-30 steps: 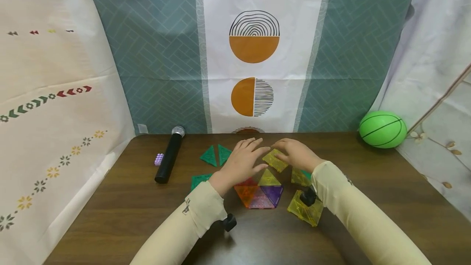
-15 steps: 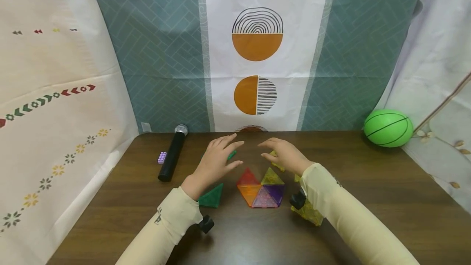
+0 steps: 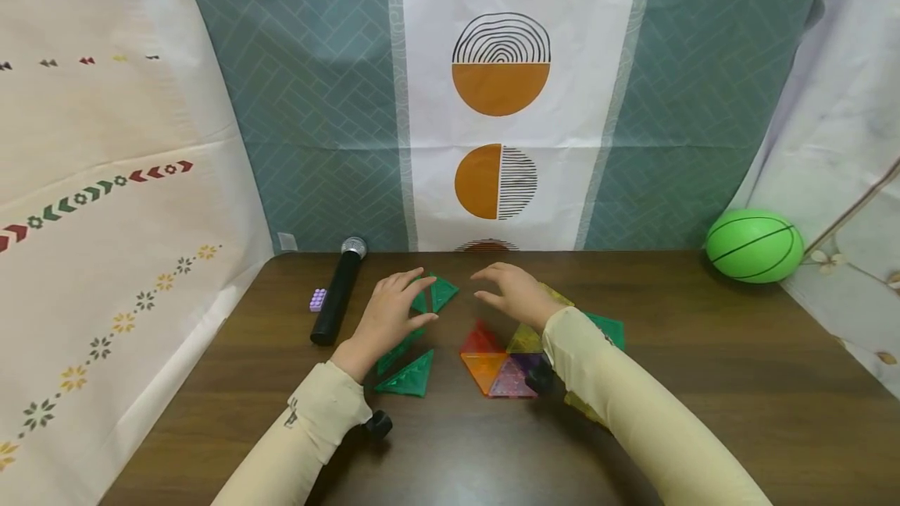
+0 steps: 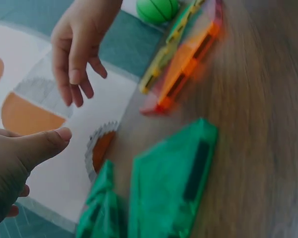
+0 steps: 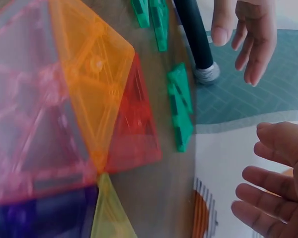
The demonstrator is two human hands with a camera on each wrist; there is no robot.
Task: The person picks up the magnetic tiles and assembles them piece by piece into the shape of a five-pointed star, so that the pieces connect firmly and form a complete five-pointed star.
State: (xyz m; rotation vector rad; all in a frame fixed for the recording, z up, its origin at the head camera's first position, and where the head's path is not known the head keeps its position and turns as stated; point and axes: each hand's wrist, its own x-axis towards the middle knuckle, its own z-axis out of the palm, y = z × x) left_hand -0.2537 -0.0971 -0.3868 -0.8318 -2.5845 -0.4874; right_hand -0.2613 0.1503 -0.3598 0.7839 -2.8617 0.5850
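Observation:
Over the left group of translucent green triangular magnetic tiles hovers my left hand, holding nothing, its thumb apart from its fingers. My right hand hangs above the middle of the table with loosely bent fingers and nothing in them. Just nearer lies a partial hexagon of triangular tiles: red, orange, pink, yellow and purple. The right forearm and wrist camera partly hide the purple tile and the yellow tiles at the right.
A black microphone lies at the left beside a small purple studded block. Another green tile and a yellow tile lie right of the right hand. A green ball sits at the back right corner, near the hanging cloth.
My left hand has moved left, away from the hexagon, to above the green tiles. My right hand has drawn left, off the yellow tile at the back. The head view has shifted slightly.

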